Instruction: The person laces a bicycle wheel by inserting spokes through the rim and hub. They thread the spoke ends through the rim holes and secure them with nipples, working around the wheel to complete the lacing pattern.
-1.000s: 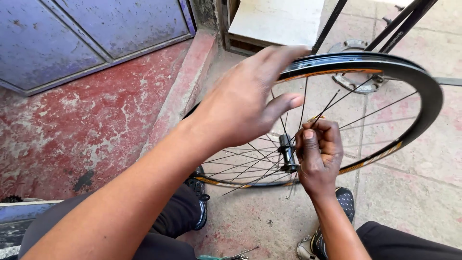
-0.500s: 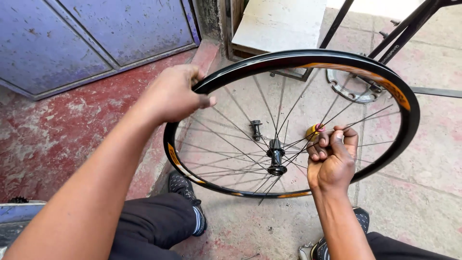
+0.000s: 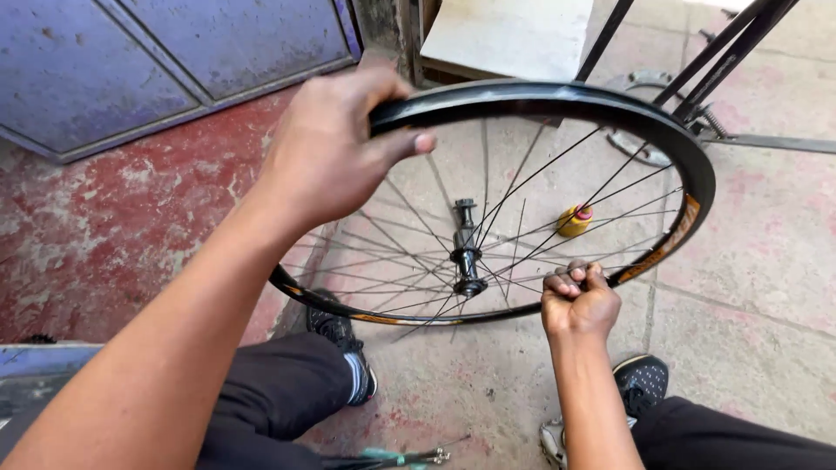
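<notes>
My left hand (image 3: 326,152) grips the far rim of the wheel (image 3: 688,174), held up in front of me w/ my right hand (image 3: 579,300) shut tight on spokes (image 3: 522,252) near the hub (image 3: 466,252).

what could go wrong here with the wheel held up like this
The left hand grips the bicycle wheel rim at only one spot, so the wheel could tip or swing. The right hand is closed around spokes near the hub; fingers might get pinched if it turns. The small yellow bottle on the floor could be knocked.
</notes>
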